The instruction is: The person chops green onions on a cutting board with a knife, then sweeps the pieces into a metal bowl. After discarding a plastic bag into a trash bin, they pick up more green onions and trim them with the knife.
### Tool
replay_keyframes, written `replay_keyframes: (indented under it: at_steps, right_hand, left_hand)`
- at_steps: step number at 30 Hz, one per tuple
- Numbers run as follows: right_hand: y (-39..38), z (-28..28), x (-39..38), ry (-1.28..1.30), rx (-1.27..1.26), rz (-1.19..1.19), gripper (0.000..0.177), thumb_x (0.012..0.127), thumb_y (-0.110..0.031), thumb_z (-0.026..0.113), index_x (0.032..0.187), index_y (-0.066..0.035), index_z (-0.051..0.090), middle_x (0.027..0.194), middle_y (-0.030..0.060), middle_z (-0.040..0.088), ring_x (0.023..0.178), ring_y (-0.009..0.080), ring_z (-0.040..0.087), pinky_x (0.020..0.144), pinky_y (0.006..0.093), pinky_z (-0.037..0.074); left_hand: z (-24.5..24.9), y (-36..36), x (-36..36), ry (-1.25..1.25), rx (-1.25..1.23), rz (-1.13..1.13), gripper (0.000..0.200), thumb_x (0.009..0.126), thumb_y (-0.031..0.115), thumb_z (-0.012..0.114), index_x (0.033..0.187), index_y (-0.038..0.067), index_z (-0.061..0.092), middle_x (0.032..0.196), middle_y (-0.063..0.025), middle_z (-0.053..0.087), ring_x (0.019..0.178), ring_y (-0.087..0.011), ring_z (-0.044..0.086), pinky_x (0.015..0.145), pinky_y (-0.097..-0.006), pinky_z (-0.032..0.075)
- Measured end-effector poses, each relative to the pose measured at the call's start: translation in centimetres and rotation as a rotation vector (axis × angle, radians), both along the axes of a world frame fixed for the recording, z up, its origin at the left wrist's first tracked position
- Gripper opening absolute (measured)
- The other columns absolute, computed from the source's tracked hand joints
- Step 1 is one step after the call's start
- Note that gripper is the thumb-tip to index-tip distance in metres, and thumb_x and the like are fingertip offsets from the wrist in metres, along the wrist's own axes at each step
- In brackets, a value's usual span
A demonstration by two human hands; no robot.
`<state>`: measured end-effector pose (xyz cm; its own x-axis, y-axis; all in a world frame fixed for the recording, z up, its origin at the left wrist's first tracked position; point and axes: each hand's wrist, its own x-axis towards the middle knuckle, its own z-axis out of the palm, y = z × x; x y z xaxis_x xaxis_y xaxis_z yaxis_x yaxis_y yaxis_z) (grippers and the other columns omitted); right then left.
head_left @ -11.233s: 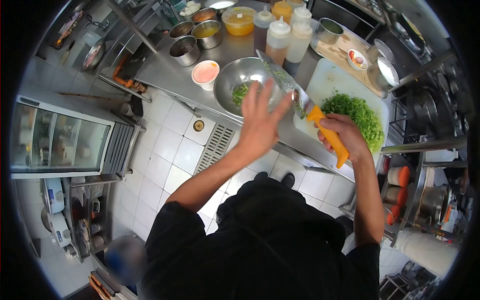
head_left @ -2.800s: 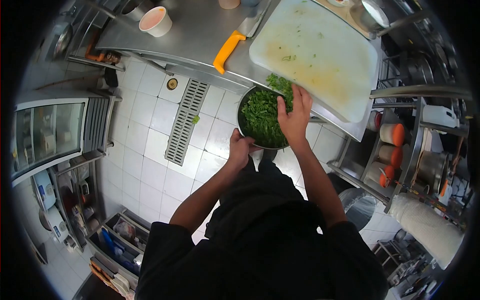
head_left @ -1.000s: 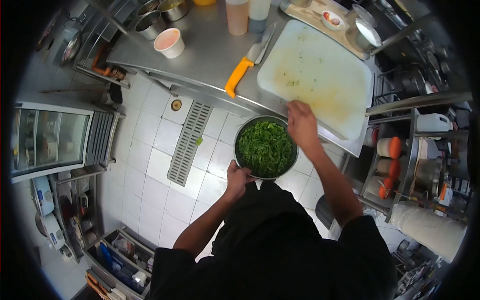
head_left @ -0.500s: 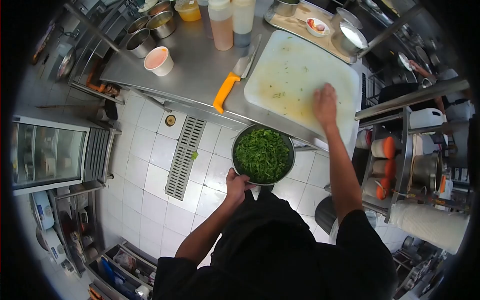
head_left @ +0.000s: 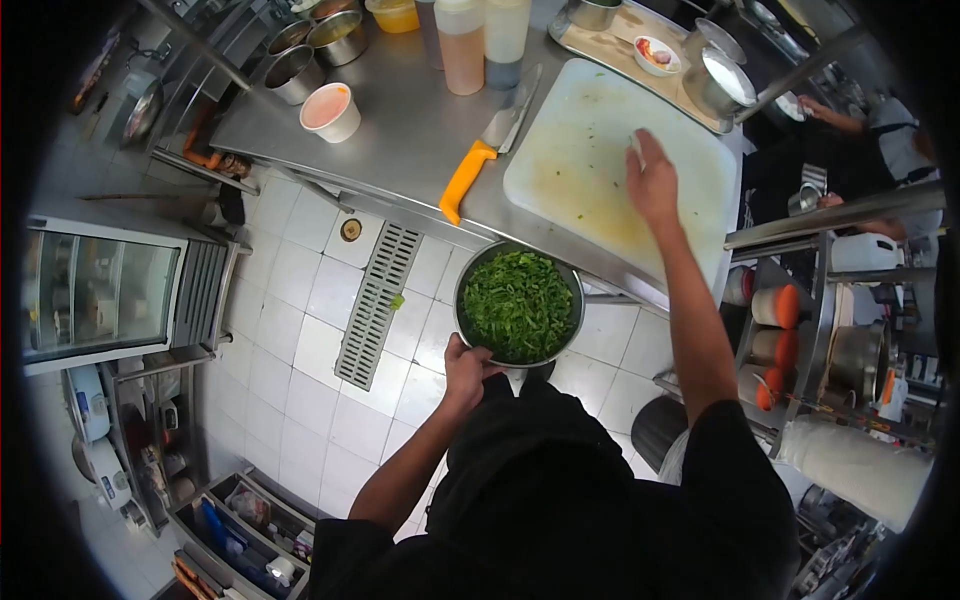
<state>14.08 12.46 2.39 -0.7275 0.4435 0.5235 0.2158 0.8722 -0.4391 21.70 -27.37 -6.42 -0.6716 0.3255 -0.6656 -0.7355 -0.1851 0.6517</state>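
My left hand [head_left: 467,368] is closed on the near-left rim of a round metal bowl [head_left: 577,318], held just below the counter's front edge. Chopped green leaves [head_left: 518,305] fill the bowl. Over the white cutting board [head_left: 560,130], my right hand [head_left: 652,180] reaches out with its fingers extended and the thumb apart; nothing shows in it. Small green scraps and yellowish wet stains mark the board. Left of the board lies a knife with an orange handle [head_left: 466,182], its blade pointing away from me.
Squeeze bottles [head_left: 461,50], a white tub [head_left: 330,112] and metal pots [head_left: 338,38] stand on the steel counter [head_left: 400,130]. A tray [head_left: 640,25] holds a small bowl and pots. A floor drain [head_left: 380,305] runs below. Another person [head_left: 890,140] works at far right.
My right hand has moved up the board, and several green scraps there are gone or shifted. The view has shifted slightly. My left hand keeps hold of the bowl.
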Motion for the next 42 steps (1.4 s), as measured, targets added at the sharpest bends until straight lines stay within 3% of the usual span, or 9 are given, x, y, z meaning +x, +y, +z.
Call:
replay_keyframes:
  at_steps: [4,8,10,12,18,23,31,36,42]
  right_hand:
    - [1.1,-3.3,-0.8,-0.110,0.130,0.132,0.037,0.099,-0.016,0.053,0.129,0.004,0.058,0.136,0.0263,0.057,0.123,0.0430,0.057,0.105,0.0449,0.047]
    - [-9.9,-4.3,6.5,-0.154,0.060,0.454,0.036,0.098,-0.012,0.056,0.130,0.003,0.059,0.142,0.0225,0.055,0.132,0.0362,0.053,0.112,0.0451,0.041]
    - [-15.6,-0.4,10.0,-0.308,-0.316,0.491,0.032,0.096,-0.012,0.062,0.124,0.003,0.065,0.135,0.0217,0.061,0.127,0.0368,0.057,0.111,0.0442,0.043]
    - [-15.2,0.7,9.3,-0.262,-0.314,0.508,0.033,0.099,-0.014,0.059,0.128,0.001,0.063,0.132,0.0206,0.064,0.127,0.0363,0.058,0.110,0.0414,0.043]
    - [2.6,-0.2,-9.2,-0.008,0.007,0.188,0.036,0.098,-0.020,0.057,0.128,0.000,0.061,0.130,0.0235,0.063,0.118,0.0395,0.061,0.102,0.0433,0.049]
    - [8.7,-1.8,-16.0,-0.213,0.037,0.107,0.037,0.099,-0.022,0.054,0.128,0.001,0.061,0.129,0.0228,0.063,0.118,0.0393,0.061,0.104,0.0428,0.047]
    - [-4.3,-4.0,-0.9,-0.198,0.060,0.438,0.035,0.103,-0.017,0.050,0.130,0.002,0.061,0.138,0.0204,0.059,0.131,0.0347,0.055,0.111,0.0394,0.043]
    - [-15.4,1.4,9.4,-0.379,-0.392,0.550,0.028,0.097,-0.009,0.061,0.121,0.002,0.067,0.132,0.0188,0.064,0.126,0.0353,0.059,0.107,0.0406,0.046]
    - [-4.3,1.4,0.1,-0.121,-0.070,0.242,0.029,0.098,-0.012,0.056,0.122,0.001,0.065,0.121,0.0235,0.067,0.109,0.0403,0.065,0.097,0.0415,0.052]
  left_hand:
    - [-0.7,0.0,-0.1,0.015,-0.012,-0.003,0.033,0.081,-0.010,0.047,0.111,0.004,0.047,0.103,-0.0169,0.063,0.084,-0.0312,0.072,0.063,-0.0400,0.066]
    - [-0.3,0.4,-0.2,-0.023,-0.008,-0.004,0.033,0.081,-0.010,0.048,0.111,0.003,0.047,0.105,-0.0173,0.063,0.087,-0.0311,0.071,0.068,-0.0426,0.066]
    - [-0.4,0.7,-0.4,-0.022,0.001,0.005,0.033,0.081,-0.010,0.048,0.111,0.002,0.047,0.106,-0.0176,0.063,0.088,-0.0311,0.071,0.070,-0.0435,0.066]
    - [0.5,0.5,-0.5,-0.025,-0.005,-0.001,0.034,0.081,-0.010,0.047,0.112,0.002,0.047,0.107,-0.0180,0.064,0.087,-0.0310,0.071,0.070,-0.0435,0.066]
    - [2.3,0.4,-0.4,-0.034,-0.024,-0.009,0.033,0.081,-0.010,0.048,0.112,0.002,0.048,0.109,-0.0189,0.064,0.088,-0.0309,0.071,0.071,-0.0435,0.067]
    - [2.9,0.5,-0.1,-0.040,-0.020,0.002,0.033,0.080,-0.009,0.049,0.112,0.003,0.048,0.109,-0.0187,0.063,0.090,-0.0314,0.070,0.071,-0.0430,0.066]
    - [1.4,1.0,-0.6,-0.018,0.006,0.011,0.033,0.080,-0.009,0.049,0.111,0.003,0.048,0.103,-0.0148,0.063,0.085,-0.0278,0.069,0.065,-0.0401,0.065]
    - [1.8,0.9,-0.7,-0.038,0.034,0.019,0.030,0.080,-0.009,0.050,0.107,0.004,0.049,0.104,-0.0153,0.062,0.085,-0.0285,0.069,0.070,-0.0442,0.065]
    - [2.1,0.4,0.6,-0.024,-0.004,0.015,0.030,0.080,-0.010,0.050,0.107,0.003,0.049,0.108,-0.0172,0.063,0.089,-0.0301,0.070,0.066,-0.0414,0.066]
